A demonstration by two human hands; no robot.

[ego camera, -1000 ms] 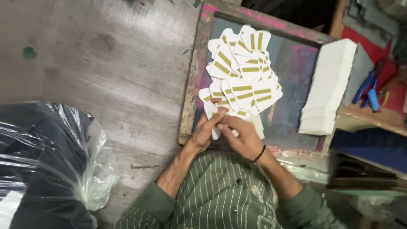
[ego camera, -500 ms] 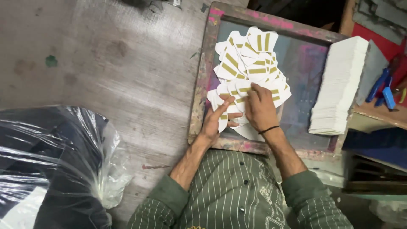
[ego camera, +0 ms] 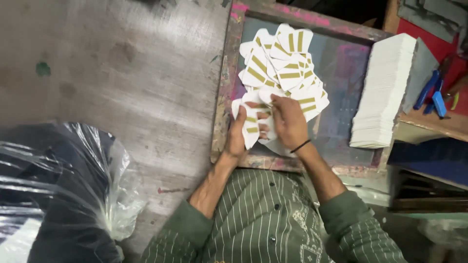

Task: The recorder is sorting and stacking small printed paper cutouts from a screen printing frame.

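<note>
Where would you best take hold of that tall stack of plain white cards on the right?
Probably across the two long sides of the white stack, hand coming down from above. It is a tall, leaning pile of loose cards, so squeezing the sides should hold them together. Its top is open, while the wooden frame and a shelf flank it.

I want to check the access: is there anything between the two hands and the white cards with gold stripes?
Nothing visible. The left hand and right hand already touch the white cards, which lie spread on the framed screen.
</note>
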